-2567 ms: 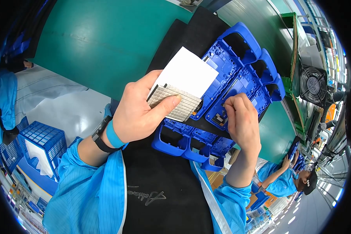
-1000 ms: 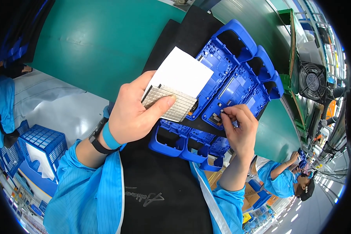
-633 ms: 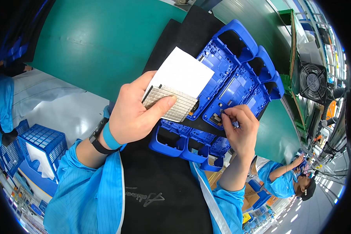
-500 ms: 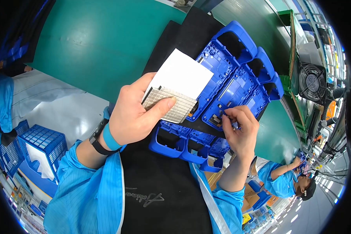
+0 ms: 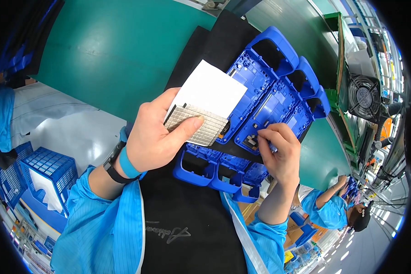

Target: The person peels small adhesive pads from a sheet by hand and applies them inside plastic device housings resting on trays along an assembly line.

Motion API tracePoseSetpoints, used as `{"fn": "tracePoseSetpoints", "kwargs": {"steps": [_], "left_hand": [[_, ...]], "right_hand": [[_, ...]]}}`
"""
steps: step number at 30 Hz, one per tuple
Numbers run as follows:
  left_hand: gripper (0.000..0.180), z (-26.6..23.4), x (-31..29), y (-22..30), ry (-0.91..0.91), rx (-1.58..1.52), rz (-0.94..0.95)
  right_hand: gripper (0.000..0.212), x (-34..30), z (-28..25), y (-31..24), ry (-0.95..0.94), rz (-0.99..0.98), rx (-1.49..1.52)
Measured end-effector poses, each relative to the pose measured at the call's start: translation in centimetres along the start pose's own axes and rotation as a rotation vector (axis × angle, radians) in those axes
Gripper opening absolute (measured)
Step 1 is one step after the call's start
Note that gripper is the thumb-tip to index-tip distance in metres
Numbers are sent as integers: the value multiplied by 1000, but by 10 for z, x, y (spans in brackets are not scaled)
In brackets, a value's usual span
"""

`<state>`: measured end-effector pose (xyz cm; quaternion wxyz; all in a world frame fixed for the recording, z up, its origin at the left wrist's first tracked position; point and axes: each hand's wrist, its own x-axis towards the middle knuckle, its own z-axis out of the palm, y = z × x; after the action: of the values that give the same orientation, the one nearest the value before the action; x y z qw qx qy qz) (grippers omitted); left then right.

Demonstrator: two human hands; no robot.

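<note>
My left hand (image 5: 153, 132) is closed on a white backing sheet (image 5: 210, 86) carrying a grid of small grey rectangular pads (image 5: 198, 125); the thumb presses on the pads. Just right of it, several blue plastic housings (image 5: 271, 102) with loop-shaped handles lie side by side, inner faces up. My right hand (image 5: 281, 148) is over the near end of the middle housing, thumb and fingertips pinched together. Whatever sits between those fingertips is too small or hidden to make out. Small grey and dark pieces (image 5: 251, 140) show inside the housing beside the fingers.
More blue housings (image 5: 194, 176) lie nearer my body, below the first row. They rest on a black mat (image 5: 194, 50) over a green table (image 5: 109, 50). A black fan (image 5: 364, 93) stands at the right, and another person (image 5: 326, 208) works beyond the table.
My right hand has shifted slightly left and its fingers have drawn closer together over the housing. The left hand still grips the sheet of pads, almost unmoved.
</note>
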<state>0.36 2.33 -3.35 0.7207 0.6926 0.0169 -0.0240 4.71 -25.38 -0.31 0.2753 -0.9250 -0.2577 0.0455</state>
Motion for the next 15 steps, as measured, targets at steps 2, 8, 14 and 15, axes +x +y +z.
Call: {"fn": "tracePoseSetpoints", "kwargs": {"steps": [2,8,14,15], "left_hand": [[33,0,0,0,2,-14,3],[33,0,1,1,0,-20,-4],[33,1,0,-1,11,-30,-1],[33,0,0,0,3,-19,1]], "right_hand": [[16,-1,-1,-1,2,10,9],[16,3,-2,-6,-33,-37,18],[16,3,-2,-2,-52,-65,-59],[16,3,-3,-2,-53,-65,-60]]}}
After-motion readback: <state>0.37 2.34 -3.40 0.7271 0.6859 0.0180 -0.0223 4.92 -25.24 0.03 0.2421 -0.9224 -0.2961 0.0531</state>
